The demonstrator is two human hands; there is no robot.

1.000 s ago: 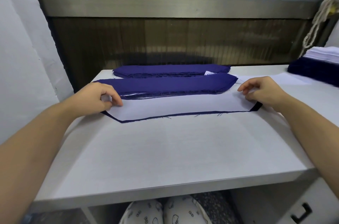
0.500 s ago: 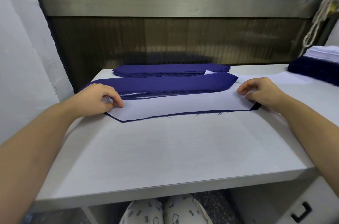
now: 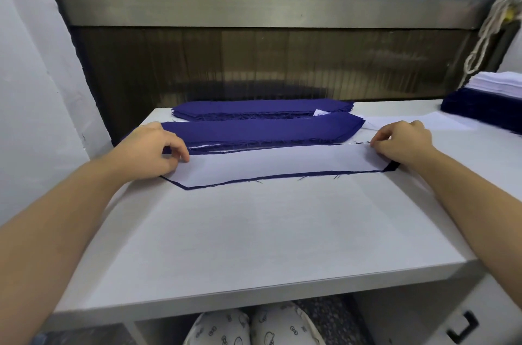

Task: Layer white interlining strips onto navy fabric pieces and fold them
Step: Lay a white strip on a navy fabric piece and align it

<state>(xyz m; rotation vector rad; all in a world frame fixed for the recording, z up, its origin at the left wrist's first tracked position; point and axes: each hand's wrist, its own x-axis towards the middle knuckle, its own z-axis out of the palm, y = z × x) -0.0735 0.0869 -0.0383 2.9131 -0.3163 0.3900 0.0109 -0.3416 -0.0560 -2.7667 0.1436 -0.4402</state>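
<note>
A white interlining strip (image 3: 282, 162) lies flat on a navy fabric piece (image 3: 254, 178), whose dark edge shows along the near side and at the right tip. My left hand (image 3: 152, 151) rests on the strip's left end with curled fingers pinching its far edge. My right hand (image 3: 402, 143) pinches the far edge at the right end. Just behind lies a stack of folded navy pieces (image 3: 260, 130), and another navy stack (image 3: 254, 109) sits farther back.
The white table (image 3: 254, 246) ends at a front edge near me. At the far right stands a pile of navy pieces (image 3: 480, 110) topped with white strips (image 3: 497, 85). A loose white strip (image 3: 423, 123) lies behind my right hand. A cord hangs at upper right.
Both hands stay on the ends of the strip; the fingers have shifted slightly along its far edge. The fabric has barely moved.
</note>
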